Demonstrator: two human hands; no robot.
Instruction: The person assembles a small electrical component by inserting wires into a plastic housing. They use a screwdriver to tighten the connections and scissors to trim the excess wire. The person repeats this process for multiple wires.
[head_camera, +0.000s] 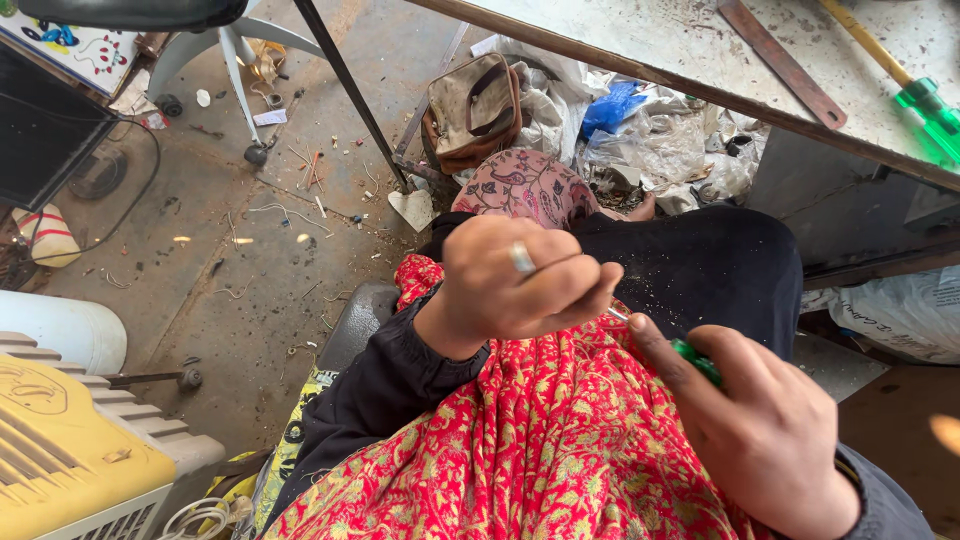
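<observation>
My left hand (515, 285) is closed in a fist over my lap, a ring on one finger; whatever it grips is hidden inside the fingers. My right hand (765, 425) holds a green-handled screwdriver (695, 360), its metal shaft (618, 313) pointing up-left into the left fist. Both hands hover over a red patterned cloth (540, 450) and dark trousers (700, 265) on my lap.
A worn workbench (690, 50) runs across the top right with a green-handled tool (930, 105) and a rusty metal strip (780, 62). Bags, a brown satchel (472, 108) and plastic lie under it. A yellow and white appliance (70, 450) sits at bottom left; wire scraps litter the floor.
</observation>
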